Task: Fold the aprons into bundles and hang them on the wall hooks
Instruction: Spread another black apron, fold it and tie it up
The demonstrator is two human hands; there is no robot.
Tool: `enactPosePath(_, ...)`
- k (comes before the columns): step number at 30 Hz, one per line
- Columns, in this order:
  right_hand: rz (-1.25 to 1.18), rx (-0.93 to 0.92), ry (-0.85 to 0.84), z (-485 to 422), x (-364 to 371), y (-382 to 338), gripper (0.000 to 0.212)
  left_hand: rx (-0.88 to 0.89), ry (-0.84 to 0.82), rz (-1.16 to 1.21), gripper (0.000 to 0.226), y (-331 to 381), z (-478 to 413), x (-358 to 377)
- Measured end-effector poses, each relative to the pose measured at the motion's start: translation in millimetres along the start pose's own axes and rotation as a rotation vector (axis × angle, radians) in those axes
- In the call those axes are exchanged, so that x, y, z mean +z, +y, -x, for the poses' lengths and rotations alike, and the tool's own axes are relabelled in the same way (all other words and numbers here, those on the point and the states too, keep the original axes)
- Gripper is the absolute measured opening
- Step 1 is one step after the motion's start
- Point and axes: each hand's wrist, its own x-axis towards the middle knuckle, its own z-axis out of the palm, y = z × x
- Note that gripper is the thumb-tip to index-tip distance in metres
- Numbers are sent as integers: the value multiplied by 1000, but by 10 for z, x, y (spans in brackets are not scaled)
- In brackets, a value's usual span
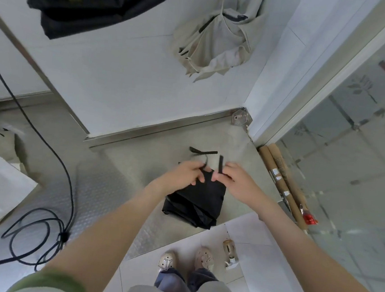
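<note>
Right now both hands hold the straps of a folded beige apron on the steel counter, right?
No. The head view shows the folded apron on the steel counter is black, not beige; the beige one hangs on the wall. The left hand and right hand do hold the black apron's straps.
</note>
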Motion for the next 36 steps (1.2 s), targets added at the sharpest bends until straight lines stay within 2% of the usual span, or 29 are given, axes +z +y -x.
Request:
enactPosePath(2,-73,-41,-13,-37,18,-181,18,16,-161,-239,16,85,-4,120)
enactPosePath(3,-109,-30,-6,-60,15,-248,19,5,-202,-298,7,92,-8,159)
enactPosePath(4,-141,-16,8,-79,4,-297,21,0,-219,-315,7,87,-17,186)
enactPosePath(9,-198,-25,20,-92,11,-313,17,45,-175,-299,40,36,-45,220)
enactPosePath(11,-177,13,23,-98,22,-244,30,66,-157,-262,46,11,-64,205)
enactPosePath(13,-199,79,-40,-94,31,-165,29,62,-145,-209,48,-3,-73,174)
enactPosePath(16,-197,161,-104,-29,99,-65,48,56,-130,-145,48,-1,-72,123)
enactPosePath(20,-178,198,53,39,114,8,33,19,22,-58,37,-77,-108,68)
enactPosePath(22,-275,221,-35,29,93,29,15,26,47,5,33,-110,-110,36)
enactPosePath(24,-369,235,-191,7,140,46,28,65,3,68,29,-118,-99,11)
enactPosePath(25,-338,243,-236,-1,180,39,25,84,-28,90,26,-112,-91,2)
enactPosePath(27,-199,259,-203,-34,261,35,10,106,-85,106,21,-95,-74,-4)
enactPosePath(30,34,246,-67,-118,310,37,23,103,-126,95,17,-92,-46,-29)
enactPosePath(33,228,189,1,-192,310,6,21,89,-143,96,15,-103,-18,-61)
enactPosePath(35,90,251,-21,-205,306,-37,23,98,-145,118,15,-111,0,-72)
enactPosePath(36,-95,293,-51,-197,299,-62,20,97,-147,140,15,-115,10,-74)
